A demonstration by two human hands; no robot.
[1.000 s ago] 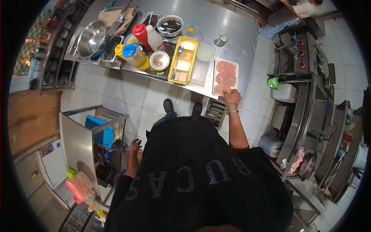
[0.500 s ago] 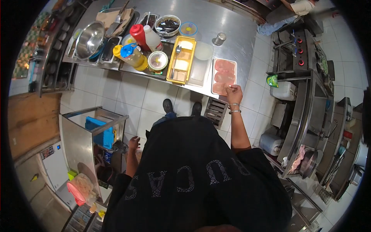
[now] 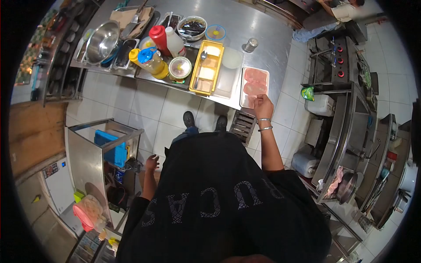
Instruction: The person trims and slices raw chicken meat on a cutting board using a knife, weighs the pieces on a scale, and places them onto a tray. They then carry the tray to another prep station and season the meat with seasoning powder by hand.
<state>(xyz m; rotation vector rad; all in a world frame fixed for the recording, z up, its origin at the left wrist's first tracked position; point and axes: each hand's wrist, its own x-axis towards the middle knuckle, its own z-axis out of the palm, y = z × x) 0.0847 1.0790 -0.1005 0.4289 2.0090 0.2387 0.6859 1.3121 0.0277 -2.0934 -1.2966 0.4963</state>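
Flat pink slices of raw meat (image 3: pixel 255 82) lie on a white tray (image 3: pixel 267 75) at the right end of the steel table (image 3: pixel 245 22). Over the near end of that tray is my right hand (image 3: pixel 264 106), its fingers pinched together; whatever they hold is too small or hidden to make out. My left hand (image 3: pixel 152 163) hangs at my side, away from the table, fingers loosely apart and holding nothing. A yellow container (image 3: pixel 194 83) with powders and a spoon stands left of the tray, beside a pale, translucent container (image 3: pixel 225 87). Behind the meat stands a metal shaker (image 3: pixel 251 45).
Squeeze bottles, including a red one (image 3: pixel 158 38), crowd the table's left half near a steel bowl (image 3: pixel 102 43). A bowl of dark liquid (image 3: pixel 192 28) sits further back. On the right is a stove (image 3: pixel 343 61); another person (image 3: pixel 348 9) stands at the far right.
My right hand has shifted slightly left and toward me over the tray, its fingers drawn closer together. The left hand stays at my side.
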